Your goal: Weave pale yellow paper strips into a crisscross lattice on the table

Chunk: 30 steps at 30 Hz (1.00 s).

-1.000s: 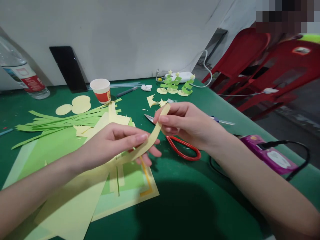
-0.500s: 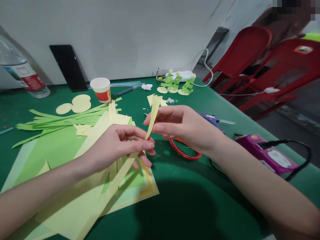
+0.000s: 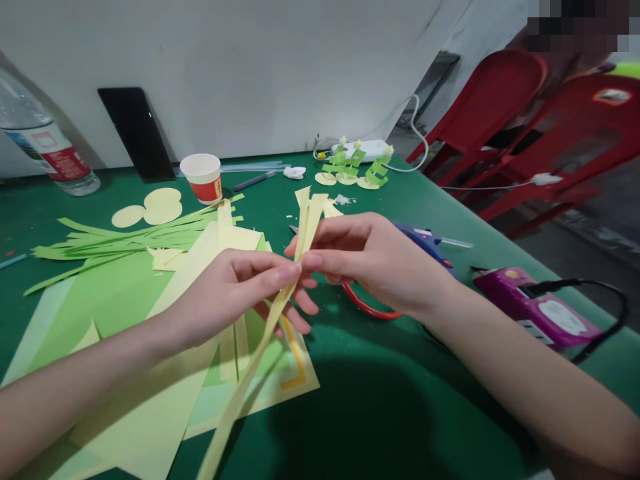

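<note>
A long pale yellow paper strip (image 3: 261, 340) runs up from the bottom edge into my hands, and its upper end stands up between them as short bands. My left hand (image 3: 250, 283) pinches it between thumb and forefinger, the other fingers spread below. The thumb and forefinger of my right hand (image 3: 357, 257) also close on the strip, right beside the left fingertips. Beneath my left arm lie pale yellow paper sheets (image 3: 130, 407) and green paper (image 3: 125, 293). Red-handled scissors (image 3: 370, 308) lie partly hidden under my right hand.
Behind are green paper strips (image 3: 115, 240), yellow paper circles (image 3: 163, 207), a paper cup (image 3: 201, 180), a pen (image 3: 255, 181), a phone (image 3: 133, 133) and a bottle (image 3: 50, 147). Small green paper spirals (image 3: 377, 172) stand near a power strip (image 3: 367, 151). To the right are a blue glue gun (image 3: 425, 243) and a purple box (image 3: 535, 307).
My left fingertips have moved up the strip to meet the right ones. Its top now shows separate bands, and its lower tail has swung right, off the sheets.
</note>
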Each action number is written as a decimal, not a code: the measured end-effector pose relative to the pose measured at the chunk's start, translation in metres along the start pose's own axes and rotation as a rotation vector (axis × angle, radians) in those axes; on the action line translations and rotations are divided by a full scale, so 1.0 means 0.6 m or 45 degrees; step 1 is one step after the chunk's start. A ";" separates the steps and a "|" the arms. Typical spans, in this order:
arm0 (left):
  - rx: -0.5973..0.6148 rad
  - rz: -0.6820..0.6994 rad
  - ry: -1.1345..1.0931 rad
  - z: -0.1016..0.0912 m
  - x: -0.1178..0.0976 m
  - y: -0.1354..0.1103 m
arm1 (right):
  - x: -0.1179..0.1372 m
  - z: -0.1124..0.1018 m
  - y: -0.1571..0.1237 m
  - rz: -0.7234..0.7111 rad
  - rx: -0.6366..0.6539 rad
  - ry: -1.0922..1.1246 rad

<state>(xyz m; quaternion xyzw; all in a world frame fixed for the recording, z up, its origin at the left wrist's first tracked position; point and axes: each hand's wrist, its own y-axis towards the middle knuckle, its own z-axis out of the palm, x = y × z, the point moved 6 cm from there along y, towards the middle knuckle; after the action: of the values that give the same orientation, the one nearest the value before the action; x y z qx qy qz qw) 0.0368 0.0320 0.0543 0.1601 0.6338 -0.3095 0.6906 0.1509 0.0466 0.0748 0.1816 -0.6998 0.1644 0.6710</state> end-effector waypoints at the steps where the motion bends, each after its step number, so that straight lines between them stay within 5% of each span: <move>1: -0.009 0.006 0.001 -0.001 0.000 -0.001 | -0.002 -0.001 0.000 0.022 0.001 0.004; 10: -0.138 -0.007 -0.029 -0.013 0.010 0.002 | -0.017 -0.005 0.006 0.143 -0.054 0.110; 21: -0.263 0.118 0.453 -0.012 -0.002 0.002 | -0.031 -0.010 0.013 0.185 -0.119 0.166; 27: 0.075 0.165 0.766 0.018 -0.004 -0.007 | -0.017 -0.068 0.022 0.085 -0.372 0.350; 30: 0.216 0.112 0.618 0.014 -0.004 -0.019 | -0.001 -0.119 0.020 -0.004 -0.585 0.420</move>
<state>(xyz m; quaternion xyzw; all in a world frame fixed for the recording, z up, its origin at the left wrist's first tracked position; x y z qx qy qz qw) 0.0360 0.0190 0.0600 0.3145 0.7451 -0.2839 0.5151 0.2080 0.0907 0.0774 -0.0034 -0.5997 0.0277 0.7998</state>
